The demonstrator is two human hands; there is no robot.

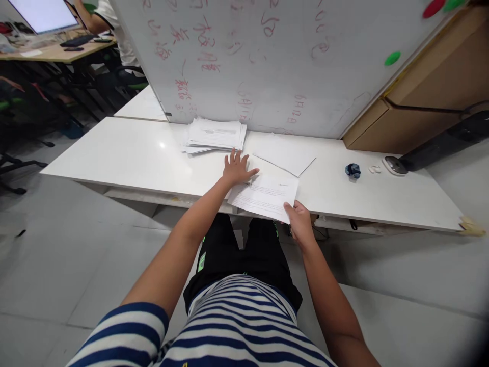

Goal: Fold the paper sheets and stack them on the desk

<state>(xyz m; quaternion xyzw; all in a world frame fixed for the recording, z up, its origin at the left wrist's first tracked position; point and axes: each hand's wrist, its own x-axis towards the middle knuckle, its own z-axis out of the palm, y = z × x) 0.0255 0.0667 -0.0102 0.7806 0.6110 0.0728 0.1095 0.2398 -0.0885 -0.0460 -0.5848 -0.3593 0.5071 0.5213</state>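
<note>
A: Where is the left hand [236, 169]?

B: Flat and open on the white surface [126, 153], fingers spread, palm down at the top left corner of the printed sheet [265, 196]; it grips nothing.

A: And the right hand [299, 220]?

B: Closed on the sheet's near right corner, thumb on top; that corner hangs past the front edge of the surface, while the rest of the sheet lies flat.

A: What lies about it?

B: A blank sheet [284, 155] just behind, overlapping it slightly; a paper stack [216, 135] further back to the left, against the whiteboard [267, 56]; a small blue object [352, 171] well off to the right.

A: Anyone else?

B: A person [110, 23] at a desk far left, beside a lit monitor [44, 14].
</note>
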